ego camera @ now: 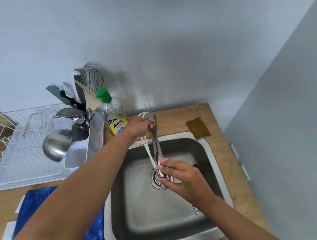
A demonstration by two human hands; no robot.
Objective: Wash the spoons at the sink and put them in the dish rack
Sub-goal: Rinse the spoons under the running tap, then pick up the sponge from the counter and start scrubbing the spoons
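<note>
The left hand [138, 124] reaches to the back of the sink [210, 153], fingers closed around the tap handle [152, 118] and around the looped ends of white spoons [148, 147], whose handles run down beside the tap spout [156, 146]. The right hand [179, 173] is over the drain [156, 178], thumb and fingers pinched on the lower end of the spoons just below the spout's tip; whether it holds one or several cannot be told. No water stream can be made out.

The dish rack [23, 166] stands on the desk [174, 118] to the left of the sink, holding a steel ladle [57, 145], a measuring cup [36, 123], and a caddy of utensils with a whisk [91, 77]. A soap bottle [113, 114] stands between rack and tap. A sponge [198, 128] lies at the sink's far right corner. A blue mat [53, 221] lies left of the sink.
</note>
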